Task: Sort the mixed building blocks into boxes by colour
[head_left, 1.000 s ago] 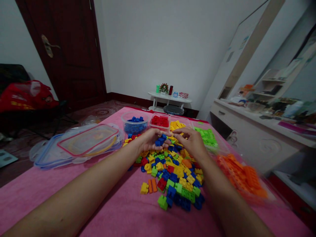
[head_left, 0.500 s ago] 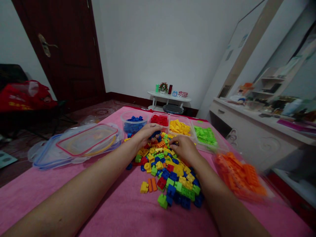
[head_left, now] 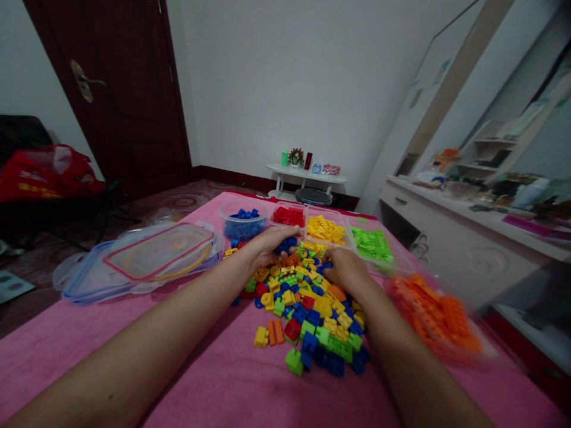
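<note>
A mixed pile of toy building blocks [head_left: 307, 297] in yellow, blue, green, red and orange lies on a pink cloth [head_left: 214, 362]. Over the far left part of the pile, my left hand [head_left: 273, 245] is curled around several blue blocks [head_left: 286, 244]. My right hand [head_left: 343, 266] reaches into the pile's right side, its fingers bent down among the pieces; what its fingertips touch is hidden. Behind the hands stand clear tubs of blue blocks [head_left: 243, 223], red blocks [head_left: 288, 216], yellow blocks [head_left: 325, 229] and green blocks [head_left: 371, 244].
An orange-block tub [head_left: 439, 318] stands at the right edge. Stacked container lids [head_left: 158, 252] lie at the left. Beyond the table are a small white table [head_left: 307, 173] with ornaments, a cluttered white dresser [head_left: 446, 220], a dark door [head_left: 120, 89] and a red bag [head_left: 51, 172].
My right hand has shifted to the right and slightly down over the pile. My left hand has turned a little, showing more of the blue blocks in it.
</note>
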A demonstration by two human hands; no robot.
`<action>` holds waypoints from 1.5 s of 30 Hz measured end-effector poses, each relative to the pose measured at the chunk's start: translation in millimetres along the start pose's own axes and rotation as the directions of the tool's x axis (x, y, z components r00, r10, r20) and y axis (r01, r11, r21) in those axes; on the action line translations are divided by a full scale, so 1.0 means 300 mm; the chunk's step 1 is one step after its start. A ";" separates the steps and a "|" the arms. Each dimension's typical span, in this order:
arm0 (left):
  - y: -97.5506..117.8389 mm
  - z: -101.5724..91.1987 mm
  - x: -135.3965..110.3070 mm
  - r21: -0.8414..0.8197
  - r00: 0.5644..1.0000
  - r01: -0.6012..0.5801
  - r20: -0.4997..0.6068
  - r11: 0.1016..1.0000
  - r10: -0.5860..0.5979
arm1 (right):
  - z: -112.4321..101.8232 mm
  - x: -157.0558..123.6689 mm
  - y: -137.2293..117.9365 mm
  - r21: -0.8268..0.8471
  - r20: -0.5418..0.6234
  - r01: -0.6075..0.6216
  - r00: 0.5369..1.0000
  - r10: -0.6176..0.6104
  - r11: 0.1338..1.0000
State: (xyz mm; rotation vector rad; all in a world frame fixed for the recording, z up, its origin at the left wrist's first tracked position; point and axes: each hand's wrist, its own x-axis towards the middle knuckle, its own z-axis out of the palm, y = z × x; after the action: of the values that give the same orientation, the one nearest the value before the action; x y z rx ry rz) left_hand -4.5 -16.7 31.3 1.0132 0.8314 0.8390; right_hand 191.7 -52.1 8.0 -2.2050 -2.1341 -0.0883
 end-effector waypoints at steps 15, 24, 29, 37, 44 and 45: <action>-0.040 0.030 -0.009 -0.282 0.892 0.330 0.404 0.901 -0.201 | -0.180 -0.062 -0.119 0.400 -0.492 0.471 0.834 -0.249 0.786; 0.065 -0.006 0.020 -0.437 0.968 0.226 0.198 0.871 -0.152 | -0.227 -0.041 0.006 0.458 -0.647 0.409 0.762 -0.020 0.789; 0.276 -0.181 0.121 -0.365 0.994 -0.076 -0.104 0.928 0.041 | -0.232 -0.022 0.081 0.450 -0.616 0.271 0.784 0.076 0.851; 0.310 -0.320 0.169 0.845 0.765 -0.074 -0.292 0.529 0.574 | -0.128 0.009 0.111 0.215 -0.215 -0.013 0.975 0.060 0.976; 0.076 -0.078 0.120 0.857 0.750 -0.470 0.263 0.209 0.607 | -0.019 0.008 0.061 0.064 -0.023 -0.086 0.996 0.088 0.994; 0.035 -0.053 0.121 0.835 0.762 -0.493 0.279 0.244 0.585 | -0.014 0.007 0.057 0.053 -0.025 -0.088 0.996 0.089 0.995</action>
State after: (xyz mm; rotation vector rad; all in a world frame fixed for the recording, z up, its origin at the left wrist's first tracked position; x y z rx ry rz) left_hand -4.8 24.3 29.6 2.3577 1.0281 1.0474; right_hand 208.9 -50.9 12.2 -2.2520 -1.9986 -0.0577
